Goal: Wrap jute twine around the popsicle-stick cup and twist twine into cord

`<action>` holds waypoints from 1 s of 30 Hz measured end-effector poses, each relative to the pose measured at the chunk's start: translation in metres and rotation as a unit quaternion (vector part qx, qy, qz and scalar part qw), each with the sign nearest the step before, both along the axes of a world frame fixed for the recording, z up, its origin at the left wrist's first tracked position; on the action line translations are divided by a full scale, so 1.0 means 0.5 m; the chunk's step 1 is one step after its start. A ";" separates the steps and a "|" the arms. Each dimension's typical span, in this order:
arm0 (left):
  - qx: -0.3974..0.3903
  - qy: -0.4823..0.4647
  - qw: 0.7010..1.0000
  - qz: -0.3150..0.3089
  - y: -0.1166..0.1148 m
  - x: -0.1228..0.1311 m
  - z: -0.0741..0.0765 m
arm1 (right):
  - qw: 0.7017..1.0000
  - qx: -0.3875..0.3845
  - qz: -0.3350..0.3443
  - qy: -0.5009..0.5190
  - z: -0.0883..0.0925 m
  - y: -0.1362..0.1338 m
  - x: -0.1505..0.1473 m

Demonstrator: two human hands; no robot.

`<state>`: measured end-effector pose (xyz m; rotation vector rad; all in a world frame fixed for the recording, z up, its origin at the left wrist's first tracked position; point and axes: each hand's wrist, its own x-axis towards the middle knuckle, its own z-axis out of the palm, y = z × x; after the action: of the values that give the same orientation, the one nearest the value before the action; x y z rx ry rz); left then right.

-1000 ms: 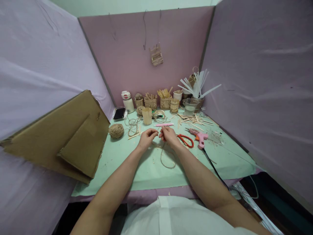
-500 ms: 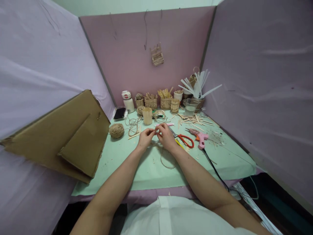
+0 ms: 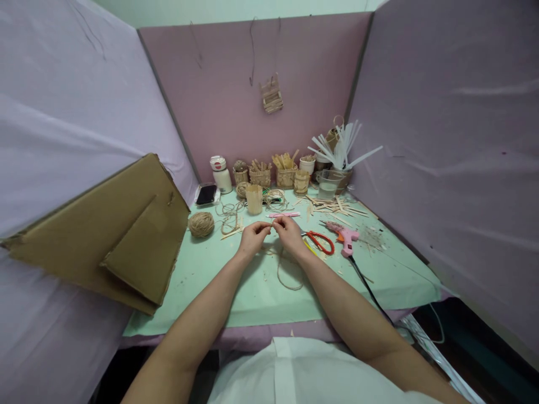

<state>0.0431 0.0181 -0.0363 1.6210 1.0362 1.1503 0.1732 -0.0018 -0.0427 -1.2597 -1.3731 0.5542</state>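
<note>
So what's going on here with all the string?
A person at a green table is pinching thin twine between the fingertips of the left hand and right hand. Its loose end loops on the table. Red scissors and a pink glue gun lie by the right hand, a twine ball to the left.

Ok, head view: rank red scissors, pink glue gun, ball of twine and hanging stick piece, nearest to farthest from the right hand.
From the right hand, which pinches a twine strand with the left hand:
1. Red scissors, just to its right.
2. Pink glue gun, further right.
3. Ball of twine, left, beyond the left hand.
4. Hanging stick piece, on the back wall.
</note>
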 end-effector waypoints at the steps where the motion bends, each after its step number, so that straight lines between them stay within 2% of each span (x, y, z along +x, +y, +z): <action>1: -0.001 0.001 1.000 -0.001 0.000 0.001 0.001 | 1.000 -0.011 0.003 0.015 -0.003 0.002 0.000; 8: 0.001 0.016 1.000 -0.001 -0.002 0.005 0.004 | 0.994 -0.056 0.021 0.090 -0.006 0.004 -0.004; 14: 0.005 0.034 0.999 -0.035 -0.009 0.005 0.011 | 0.979 -0.113 0.033 0.166 0.005 -0.008 -0.006; 17: -0.003 0.032 0.999 -0.030 -0.011 0.004 0.011 | 0.978 -0.116 0.044 0.168 0.009 -0.011 -0.001; 24: 0.001 0.029 1.000 0.008 -0.004 -0.001 0.007 | 0.995 -0.081 0.034 0.051 0.026 -0.011 0.006; 27: -0.007 0.020 1.000 0.022 -0.004 -0.003 0.010 | 0.997 -0.038 0.018 -0.062 0.053 -0.049 0.017; 30: -0.013 0.017 0.999 0.028 -0.007 -0.003 0.014 | 0.982 0.001 -0.015 -0.186 0.074 -0.114 0.053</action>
<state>0.0414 0.0144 -0.0293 1.6037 1.1211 1.1455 0.1998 -0.0588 -0.0056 -1.4295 -1.6576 0.3033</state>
